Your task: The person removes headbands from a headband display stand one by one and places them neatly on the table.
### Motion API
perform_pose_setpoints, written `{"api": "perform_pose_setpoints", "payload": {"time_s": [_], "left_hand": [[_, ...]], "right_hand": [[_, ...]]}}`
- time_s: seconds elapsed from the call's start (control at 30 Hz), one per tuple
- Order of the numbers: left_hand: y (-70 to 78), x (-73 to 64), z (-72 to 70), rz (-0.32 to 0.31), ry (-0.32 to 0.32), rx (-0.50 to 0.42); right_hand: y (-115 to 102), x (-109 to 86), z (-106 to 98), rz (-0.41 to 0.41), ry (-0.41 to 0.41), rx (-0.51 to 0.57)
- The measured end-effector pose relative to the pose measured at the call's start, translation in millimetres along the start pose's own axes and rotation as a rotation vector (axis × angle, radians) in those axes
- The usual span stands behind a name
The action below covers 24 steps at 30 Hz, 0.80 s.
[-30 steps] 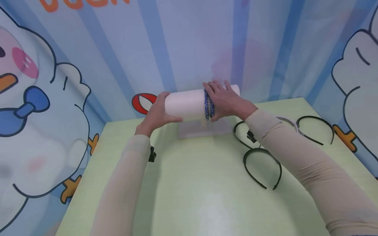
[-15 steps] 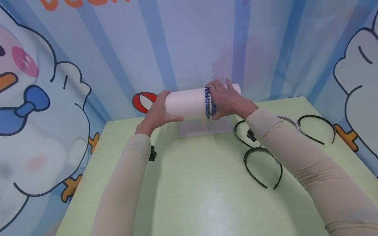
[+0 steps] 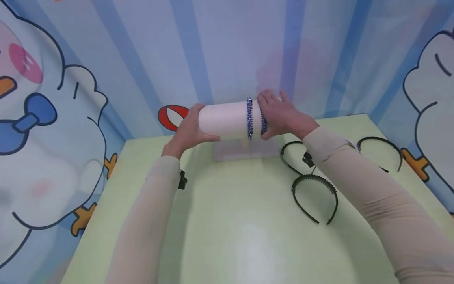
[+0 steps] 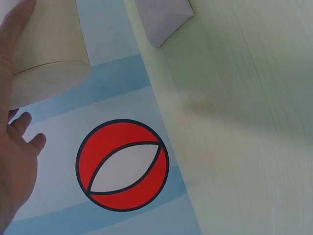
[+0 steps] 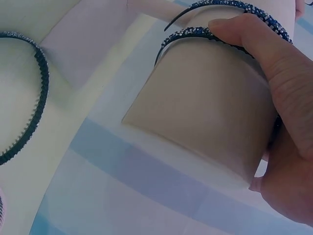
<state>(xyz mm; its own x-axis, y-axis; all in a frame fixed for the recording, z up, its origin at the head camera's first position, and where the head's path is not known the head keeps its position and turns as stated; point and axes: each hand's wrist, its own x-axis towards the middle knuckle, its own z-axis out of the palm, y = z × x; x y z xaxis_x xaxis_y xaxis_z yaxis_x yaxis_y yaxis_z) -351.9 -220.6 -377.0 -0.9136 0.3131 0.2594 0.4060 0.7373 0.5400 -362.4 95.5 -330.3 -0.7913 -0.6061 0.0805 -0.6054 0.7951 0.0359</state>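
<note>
A white roll-shaped headband stand [image 3: 223, 120] lies level above its pale flat base [image 3: 232, 151]. My left hand [image 3: 189, 125] grips its left end, thumb along the lower front and fingers over the top. Two blue glittery headbands sit around the right part. One headband [image 3: 250, 118] stands apart on the roll; the other [image 3: 263, 123] is held by my right hand [image 3: 280, 114], its thumb on the band's front side. In the right wrist view the thumb presses the nearer headband [image 5: 188, 33], with the further headband [image 5: 215, 4] just beyond. The right hand covers much of the roll's right end.
On the right of the light green table [image 3: 230, 221] lie a black headband [image 3: 315, 179], another dark headband [image 3: 289, 157] and a further one [image 3: 383, 140] near the edge, partly behind the right sleeve. A blue striped backdrop [image 3: 241, 51] stands right behind the table.
My right hand has slid right along the roll with one blue headband, opening a gap between the two bands. The left hand keeps its grip on the left end.
</note>
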Motion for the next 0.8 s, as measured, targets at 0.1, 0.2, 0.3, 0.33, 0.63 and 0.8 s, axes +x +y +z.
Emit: {"api": "perform_pose_setpoints", "payload": {"time_s": [0.1,0.2,0.3,0.33,0.63,0.8], "left_hand": [[0.8,1.0,-1.6,-0.001,-0.003,0.001],[1.2,1.4,-2.1,0.002,-0.001,-0.003],[1.3,1.1,-2.0,0.001,-0.002,-0.016],[1.3,0.9,-1.7,-0.002,-0.002,-0.018],[1.7,0.0,-0.9,-0.012,-0.005,-0.023],[2.3,-0.4,-1.5,-0.015,-0.009,-0.022]], "right_hand": [[4,-3.6,-3,0.007,-0.010,0.022],[9,-6.9,-5,0.017,-0.021,0.027],[13,-9.7,-5,0.023,-0.031,0.010],[14,-10.5,-4,0.024,-0.032,0.004],[24,-21.4,-2,0.033,-0.013,0.015],[31,-30.9,-4,0.040,-0.008,0.014]]}}
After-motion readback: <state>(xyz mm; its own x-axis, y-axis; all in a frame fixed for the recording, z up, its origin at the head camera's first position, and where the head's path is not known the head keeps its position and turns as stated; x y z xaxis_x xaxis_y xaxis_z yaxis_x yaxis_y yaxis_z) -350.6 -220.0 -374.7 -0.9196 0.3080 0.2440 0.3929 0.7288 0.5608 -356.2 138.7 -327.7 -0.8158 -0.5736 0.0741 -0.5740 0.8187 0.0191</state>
